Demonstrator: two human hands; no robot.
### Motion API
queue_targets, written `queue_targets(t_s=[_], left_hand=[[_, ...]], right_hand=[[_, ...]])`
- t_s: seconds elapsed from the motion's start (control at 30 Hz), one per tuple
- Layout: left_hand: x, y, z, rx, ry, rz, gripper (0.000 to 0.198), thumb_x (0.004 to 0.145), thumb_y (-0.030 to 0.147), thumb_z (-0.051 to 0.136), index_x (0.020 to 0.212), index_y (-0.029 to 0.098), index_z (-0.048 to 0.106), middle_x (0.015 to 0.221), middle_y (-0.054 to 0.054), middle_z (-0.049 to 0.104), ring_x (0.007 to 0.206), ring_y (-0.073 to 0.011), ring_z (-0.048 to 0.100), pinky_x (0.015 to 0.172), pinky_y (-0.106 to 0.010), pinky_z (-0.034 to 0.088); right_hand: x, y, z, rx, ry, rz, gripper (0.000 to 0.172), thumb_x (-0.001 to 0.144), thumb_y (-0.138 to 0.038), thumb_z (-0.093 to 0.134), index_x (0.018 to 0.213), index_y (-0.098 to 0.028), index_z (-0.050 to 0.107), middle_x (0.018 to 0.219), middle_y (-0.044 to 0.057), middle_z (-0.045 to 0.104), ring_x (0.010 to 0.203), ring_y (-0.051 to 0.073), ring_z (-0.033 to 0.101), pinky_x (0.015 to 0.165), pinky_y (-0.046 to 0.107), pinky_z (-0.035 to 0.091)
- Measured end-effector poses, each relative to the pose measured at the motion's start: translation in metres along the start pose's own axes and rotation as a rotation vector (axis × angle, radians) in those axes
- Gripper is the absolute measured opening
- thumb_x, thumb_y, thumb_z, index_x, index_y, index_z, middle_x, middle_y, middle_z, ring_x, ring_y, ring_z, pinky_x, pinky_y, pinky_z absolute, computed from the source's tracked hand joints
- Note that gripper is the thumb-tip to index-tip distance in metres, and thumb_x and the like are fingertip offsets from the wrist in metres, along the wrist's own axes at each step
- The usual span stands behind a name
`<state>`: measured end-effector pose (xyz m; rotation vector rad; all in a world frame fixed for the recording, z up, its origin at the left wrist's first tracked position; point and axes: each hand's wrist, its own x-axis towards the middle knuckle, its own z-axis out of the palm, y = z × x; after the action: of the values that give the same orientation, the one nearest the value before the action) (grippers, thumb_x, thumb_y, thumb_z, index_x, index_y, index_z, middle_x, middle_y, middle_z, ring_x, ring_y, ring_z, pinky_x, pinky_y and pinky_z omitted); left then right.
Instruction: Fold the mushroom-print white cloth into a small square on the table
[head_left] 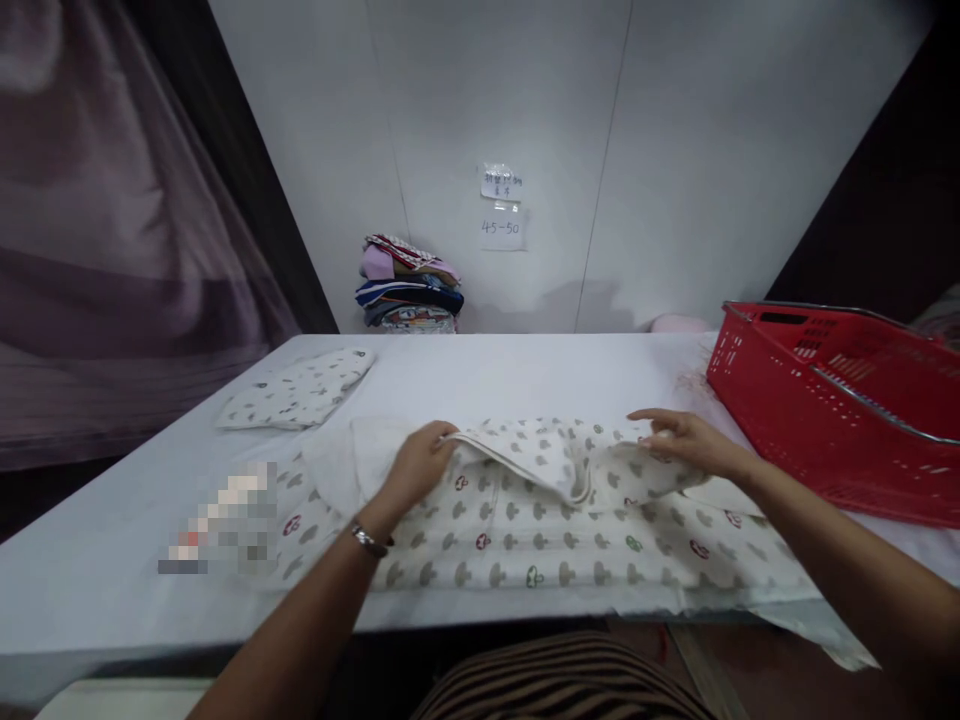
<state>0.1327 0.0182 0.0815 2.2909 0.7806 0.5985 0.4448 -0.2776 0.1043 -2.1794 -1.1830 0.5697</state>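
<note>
White fabric printed with grey, red and green mushrooms lies spread along the front of the table. Its upper part is lifted and sags in a fold between my hands. My left hand, with a metal bracelet on its wrist, pinches a raised edge of this cloth. At the other end, my right hand grips the cloth between thumb and fingers, the index finger stretched out above it. Plain white parts of the fabric show beside both hands. The exact kind of item cannot be made out.
A folded white printed cloth rests at the table's back left. The red plastic basket stands on the right. Behind the table, folded fabrics are stacked against the wall. A pixelated patch covers something at left. The white table has its front edge near me.
</note>
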Motion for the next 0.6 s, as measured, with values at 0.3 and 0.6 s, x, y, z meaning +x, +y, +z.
queue_targets(t_s=[0.3, 0.6], left_hand=[[0.037, 0.001, -0.107, 0.031, 0.276, -0.18, 0.013, 0.083, 0.028, 0.058, 0.086, 0.022, 0.069, 0.074, 0.009, 0.067, 0.077, -0.0131, 0.057, 0.071, -0.02, 0.042], [0.05, 0.036, -0.143, 0.331, 0.342, -0.2, 0.052, 0.093, 0.052, 0.04, 0.107, 0.012, 0.071, 0.08, 0.011, 0.063, 0.09, -0.0107, 0.058, 0.086, -0.022, 0.035]], right_hand=[[-0.053, 0.008, -0.074, 0.257, 0.25, 0.068, 0.054, 0.06, -0.06, 0.082, 0.103, -0.029, 0.072, 0.104, 0.01, 0.07, 0.098, 0.033, 0.065, 0.082, 0.038, 0.053], [-0.059, -0.008, -0.114, 0.288, 0.552, 0.017, 0.047, 0.062, -0.065, 0.082, 0.08, -0.023, 0.069, 0.074, 0.007, 0.065, 0.062, 0.016, 0.053, 0.054, 0.03, 0.041]])
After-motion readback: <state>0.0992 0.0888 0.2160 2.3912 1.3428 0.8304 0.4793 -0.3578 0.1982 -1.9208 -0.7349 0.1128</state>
